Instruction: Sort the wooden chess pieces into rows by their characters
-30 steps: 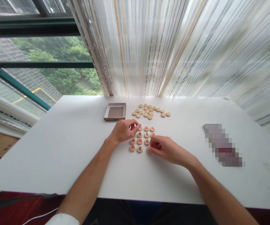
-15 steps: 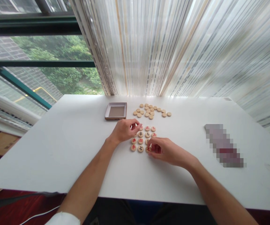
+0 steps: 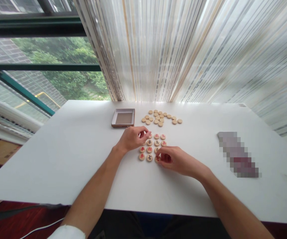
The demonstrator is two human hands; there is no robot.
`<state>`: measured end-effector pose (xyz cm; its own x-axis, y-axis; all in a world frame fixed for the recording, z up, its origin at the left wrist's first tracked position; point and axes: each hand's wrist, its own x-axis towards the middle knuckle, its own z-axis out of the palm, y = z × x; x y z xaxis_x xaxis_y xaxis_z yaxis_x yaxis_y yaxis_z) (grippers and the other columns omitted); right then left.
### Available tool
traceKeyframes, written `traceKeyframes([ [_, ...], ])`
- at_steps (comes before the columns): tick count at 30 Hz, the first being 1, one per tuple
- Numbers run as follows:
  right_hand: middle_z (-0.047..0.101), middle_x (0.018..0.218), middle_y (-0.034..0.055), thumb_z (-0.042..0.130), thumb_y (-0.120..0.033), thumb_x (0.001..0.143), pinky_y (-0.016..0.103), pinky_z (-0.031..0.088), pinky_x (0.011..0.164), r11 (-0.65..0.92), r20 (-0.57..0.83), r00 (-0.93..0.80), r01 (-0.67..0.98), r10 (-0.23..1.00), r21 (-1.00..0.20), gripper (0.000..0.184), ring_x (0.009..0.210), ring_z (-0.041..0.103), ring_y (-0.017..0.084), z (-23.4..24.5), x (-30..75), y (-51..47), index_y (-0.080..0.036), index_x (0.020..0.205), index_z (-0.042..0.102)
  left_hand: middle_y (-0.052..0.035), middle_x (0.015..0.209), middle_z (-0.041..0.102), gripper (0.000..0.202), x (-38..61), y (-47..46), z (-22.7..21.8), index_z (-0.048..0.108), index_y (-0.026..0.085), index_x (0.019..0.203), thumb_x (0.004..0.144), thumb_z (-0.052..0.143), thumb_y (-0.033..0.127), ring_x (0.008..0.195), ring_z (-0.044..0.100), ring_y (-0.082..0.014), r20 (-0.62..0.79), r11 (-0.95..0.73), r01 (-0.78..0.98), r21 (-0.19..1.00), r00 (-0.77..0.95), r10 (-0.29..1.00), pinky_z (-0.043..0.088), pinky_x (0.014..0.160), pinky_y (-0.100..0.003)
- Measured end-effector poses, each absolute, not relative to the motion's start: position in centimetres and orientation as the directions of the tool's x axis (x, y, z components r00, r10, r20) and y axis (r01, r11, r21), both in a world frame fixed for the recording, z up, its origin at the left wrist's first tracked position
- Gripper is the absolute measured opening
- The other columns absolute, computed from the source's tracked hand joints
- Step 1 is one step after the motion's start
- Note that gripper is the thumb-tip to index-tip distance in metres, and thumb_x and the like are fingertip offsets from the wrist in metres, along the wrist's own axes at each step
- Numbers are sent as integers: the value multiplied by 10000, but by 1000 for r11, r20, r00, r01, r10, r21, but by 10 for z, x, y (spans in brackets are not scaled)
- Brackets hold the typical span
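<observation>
Round wooden xiangqi pieces with red or black characters lie face up in a square grid; one is a black-marked piece (image 3: 149, 158) in the nearest row. My left hand (image 3: 134, 136) is at the grid's far left corner, its thumb and fingers curled together over the pieces. Whether a piece is between those fingertips is hidden. At the near right, my right hand (image 3: 174, 158) has its thumb and index finger around a red-marked xiangqi piece (image 3: 157, 159). This hand covers the grid's near right corner and part of the piece behind.
Beyond the grid, several face-down pieces (image 3: 160, 124) lie scattered. A shallow open box (image 3: 113, 121) stands at the back left. On the right lies a blurred-out flat item (image 3: 238, 154). The white table (image 3: 66, 159) meets a striped curtain (image 3: 155, 66) and a window at the back.
My right fingertips have shifted slightly and closed in more on the red-marked piece. My left hand and the other pieces look the same.
</observation>
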<state>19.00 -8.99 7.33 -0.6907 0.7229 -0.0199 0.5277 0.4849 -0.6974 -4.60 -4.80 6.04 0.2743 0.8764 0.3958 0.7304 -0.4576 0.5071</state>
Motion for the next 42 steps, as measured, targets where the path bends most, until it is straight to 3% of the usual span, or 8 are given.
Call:
traceKeyframes([
  [12, 619, 759, -9, 606, -257, 896, 225, 440, 611, 473, -7, -689, 505, 725, -722, 88, 623, 526, 111, 77, 192, -90, -216, 949, 664, 32, 597, 613, 230, -46, -49, 62, 692, 201, 790, 900, 601, 381, 533, 524, -97, 394, -460, 731, 504, 279, 876, 408, 579, -217],
  [17, 644, 807, 25, 541, -315, 957, 260, 488, 641, 508, 173, -580, 484, 796, -713, 169, 668, 572, 142, 79, 196, -83, -227, 1026, 668, 9, 682, 652, 173, -45, -48, 63, 681, 199, 838, 913, 575, 314, 608, 565, -119, 443, -485, 728, 485, 274, 854, 442, 620, -237],
  [22, 660, 1052, 88, 459, -309, 994, 352, 549, 810, 523, 375, -365, 578, 852, -626, 234, 942, 636, 228, 67, 207, -63, -243, 1091, 662, -44, 883, 705, 154, -45, -44, 61, 669, 189, 949, 931, 517, 204, 834, 623, -178, 520, -571, 690, 444, 321, 792, 499, 825, -306],
  [26, 614, 1260, 106, 428, -271, 994, 463, 445, 1058, 517, 491, -263, 691, 831, -505, 302, 1214, 536, 277, 44, 221, -38, -245, 1222, 624, -59, 994, 707, 206, -45, -41, 60, 657, 188, 1016, 954, 462, 170, 968, 625, -205, 550, -604, 668, 435, 334, 766, 481, 949, -357],
  [30, 443, 1506, 135, 452, -320, 976, 533, 342, 1140, 371, 415, -188, 827, 890, -423, 438, 1409, 352, 325, 22, 234, -16, -184, 1388, 510, -60, 1008, 695, 222, -45, -41, 58, 645, 185, 1025, 965, 433, 161, 988, 615, -207, 552, -605, 667, 434, 334, 764, 477, 951, -362],
  [33, 367, 1567, 145, 417, -341, 986, 559, 305, 1149, 286, 325, -166, 884, 931, -370, 503, 1453, 294, 343, 14, 238, -8, -156, 1453, 430, -63, 1009, 690, 218, -45, -40, 57, 639, 182, 1026, 969, 429, 168, 991, 610, -208, 550, -609, 666, 430, 342, 762, 475, 954, -366],
  [38, 425, 1534, 128, 388, -330, 990, 532, 289, 1158, 310, 287, -221, 896, 932, -317, 470, 1412, 368, 325, 14, 236, -9, -166, 1424, 460, -68, 1019, 693, 211, -44, -40, 57, 640, 185, 1031, 970, 438, 184, 1010, 614, -214, 549, -612, 668, 424, 348, 760, 475, 966, -375],
  [42, 553, 1379, 143, 446, -325, 959, 517, 400, 1063, 324, 355, -185, 864, 917, -386, 414, 1252, 490, 336, 19, 235, -18, -181, 1336, 536, -67, 1008, 704, 210, -43, -41, 56, 647, 186, 1023, 965, 445, 184, 997, 626, -213, 546, -615, 663, 427, 353, 759, 479, 964, -376],
])
